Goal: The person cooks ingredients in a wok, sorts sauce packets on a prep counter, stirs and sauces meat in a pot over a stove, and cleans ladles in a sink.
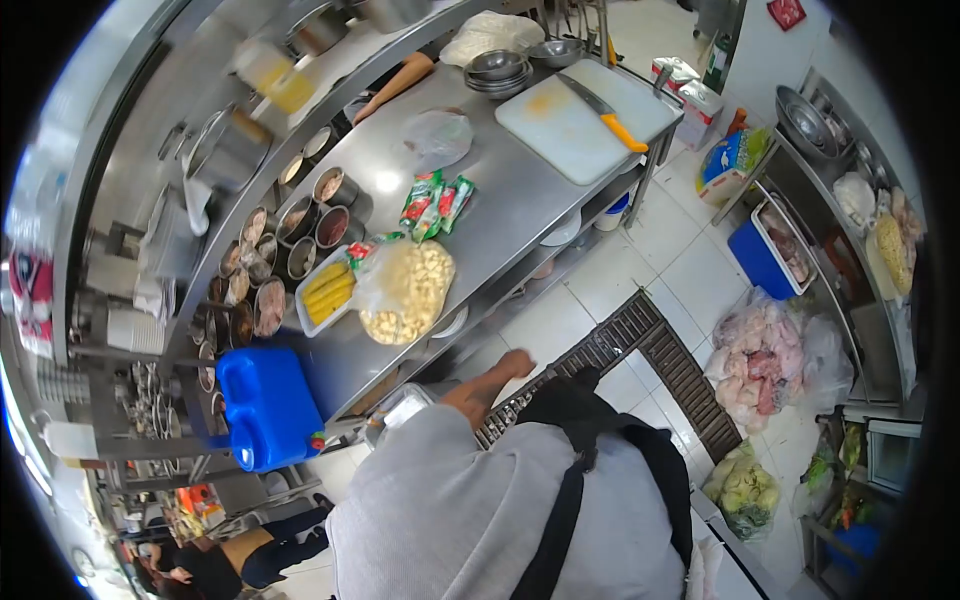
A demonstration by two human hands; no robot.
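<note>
A steel table spans the upper left and middle of the frame, a left hand just off its near edge.
At lower left stands a blue jug; then come metal containers, a tray of yellow pieces and, left of centre, a clear bag of pale pieces, nearest the hand, with green-and-red packets above. The left fingers look curled, but I cannot tell whether they hold anything; the right hand is out of sight, its fingers unreadable. At upper centre, an orange-handled knife lies on white boards; at right, bagged pinkish meat rests on the floor.
</note>
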